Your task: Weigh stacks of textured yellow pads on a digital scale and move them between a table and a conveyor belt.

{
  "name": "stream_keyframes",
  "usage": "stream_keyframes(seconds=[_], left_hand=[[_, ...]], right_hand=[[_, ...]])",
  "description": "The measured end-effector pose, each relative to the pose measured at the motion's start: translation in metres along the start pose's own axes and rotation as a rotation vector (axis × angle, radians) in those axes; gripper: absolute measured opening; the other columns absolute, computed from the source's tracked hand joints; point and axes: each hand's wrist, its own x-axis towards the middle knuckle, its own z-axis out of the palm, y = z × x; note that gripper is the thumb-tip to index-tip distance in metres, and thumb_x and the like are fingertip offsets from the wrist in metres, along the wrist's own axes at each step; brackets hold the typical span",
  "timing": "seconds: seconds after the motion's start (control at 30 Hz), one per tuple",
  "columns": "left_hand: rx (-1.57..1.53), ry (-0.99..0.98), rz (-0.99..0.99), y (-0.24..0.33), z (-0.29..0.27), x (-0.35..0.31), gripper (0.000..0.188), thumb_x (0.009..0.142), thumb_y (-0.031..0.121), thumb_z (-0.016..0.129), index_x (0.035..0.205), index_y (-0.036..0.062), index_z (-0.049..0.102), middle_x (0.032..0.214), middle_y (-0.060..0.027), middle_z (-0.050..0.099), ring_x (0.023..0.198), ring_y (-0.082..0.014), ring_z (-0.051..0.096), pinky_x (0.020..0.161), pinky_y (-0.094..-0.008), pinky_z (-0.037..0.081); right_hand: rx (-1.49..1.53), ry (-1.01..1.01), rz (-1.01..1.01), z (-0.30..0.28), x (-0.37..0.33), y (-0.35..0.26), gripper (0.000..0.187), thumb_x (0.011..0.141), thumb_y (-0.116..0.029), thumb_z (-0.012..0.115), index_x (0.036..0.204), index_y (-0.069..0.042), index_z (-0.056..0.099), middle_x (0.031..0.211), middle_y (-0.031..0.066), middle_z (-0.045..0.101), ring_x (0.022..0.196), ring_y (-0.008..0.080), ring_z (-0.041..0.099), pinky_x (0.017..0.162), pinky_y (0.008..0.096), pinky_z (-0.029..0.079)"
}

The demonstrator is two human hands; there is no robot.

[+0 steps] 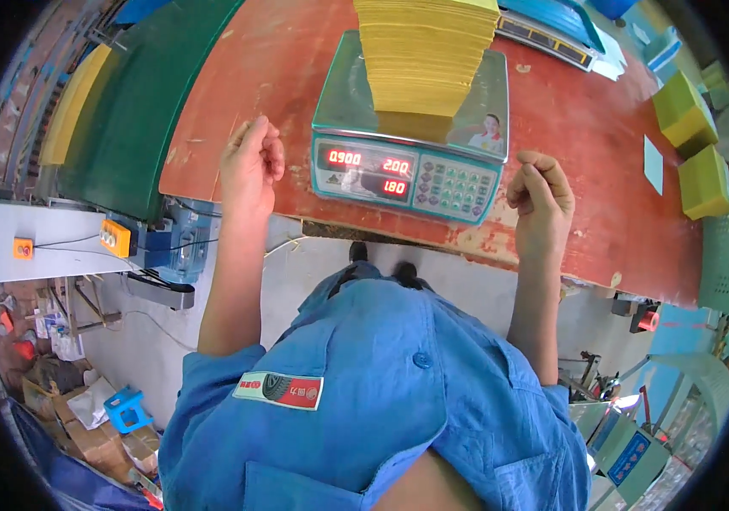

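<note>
A digital weighing scale point(458, 189) with a teal body, a keypad and lit red digits stands on the red table. Its metal pan point(339, 100) bears a tall stack of yellow sheets point(420, 64), whose top runs past the upper edge of the view. Left of the scale, my left hand point(252, 166) hovers with loosely curled fingers and nothing in them. My right hand point(543, 200) is raised by the scale's right front corner, its fingers bent in toward the thumb, nothing visible between them. Neither hand touches the scale or the stack.
The worn red table point(620, 204) has its front edge close to my body. Yellow blocks point(705, 183) and a pale card point(653, 164) lie at right, a second scale point(551, 34) behind. A green conveyor belt point(139, 94) runs at left, near an orange switch box point(115, 238).
</note>
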Motion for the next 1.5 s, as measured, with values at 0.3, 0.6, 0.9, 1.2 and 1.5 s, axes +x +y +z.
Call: stream_keyframes(seconds=[0.3, 0.6, 0.9, 1.2, 1.5], left_hand=[[0.122, -0.187, -0.042, 0.033, 0.045, 0.044, 0.035, 0.098, 0.04, 0.055, 0.103, 0.0053, 0.06, 0.086, -0.007, 0.063, 0.076, -0.0167, 0.061, 0.065, -0.0304, 0.047], [0.197, -0.699, -0.185, 0.102, 0.149, 0.098, 0.061, 0.101, 0.05, 0.043, 0.138, 0.0014, 0.045, 0.133, -0.0121, 0.055, 0.117, -0.0218, 0.055, 0.108, -0.0403, 0.037], [0.288, -0.613, -0.47, 0.114, 0.16, 0.119, 0.042, 0.098, 0.027, 0.052, 0.129, -0.0011, 0.055, 0.119, -0.012, 0.066, 0.107, -0.0218, 0.066, 0.092, -0.0366, 0.052], [0.398, -0.702, -0.55, 0.119, 0.137, 0.128, 0.043, 0.096, 0.026, 0.052, 0.126, -0.0065, 0.055, 0.116, -0.0177, 0.067, 0.1, -0.024, 0.069, 0.09, -0.0367, 0.055], [0.493, -0.738, -0.409, 0.098, 0.089, 0.171, 0.048, 0.094, 0.033, 0.056, 0.128, 0.0008, 0.056, 0.118, -0.0149, 0.066, 0.106, -0.024, 0.065, 0.093, -0.0378, 0.052]], right_hand=[[-0.064, -0.005, -0.008, 0.016, 0.034, 0.003, 0.012, 0.092, -0.005, 0.057, 0.097, 0.001, 0.065, 0.07, 0.0025, 0.058, 0.064, 0.0082, 0.052, 0.058, 0.0236, 0.041], [0.0, -0.01, -0.199, 0.058, 0.216, 0.043, 0.029, 0.095, -0.026, 0.056, 0.106, -0.002, 0.069, 0.097, 0.006, 0.07, 0.089, 0.0135, 0.064, 0.079, 0.0304, 0.048], [-0.447, -0.007, -0.075, 0.085, 0.189, 0.043, 0.052, 0.098, -0.043, 0.042, 0.105, 0.003, 0.065, 0.104, 0.0257, 0.066, 0.101, 0.0384, 0.063, 0.09, 0.0423, 0.046], [-0.428, 0.198, -0.46, 0.049, 0.06, 0.037, 0.027, 0.097, -0.022, 0.053, 0.11, 0.001, 0.06, 0.11, 0.0217, 0.06, 0.098, 0.0391, 0.061, 0.085, 0.0413, 0.049], [0.263, -0.267, 0.382, 0.079, -0.01, 0.112, 0.025, 0.098, -0.028, 0.059, 0.107, -0.005, 0.062, 0.096, 0.0002, 0.06, 0.091, 0.0117, 0.056, 0.082, 0.0296, 0.047]])
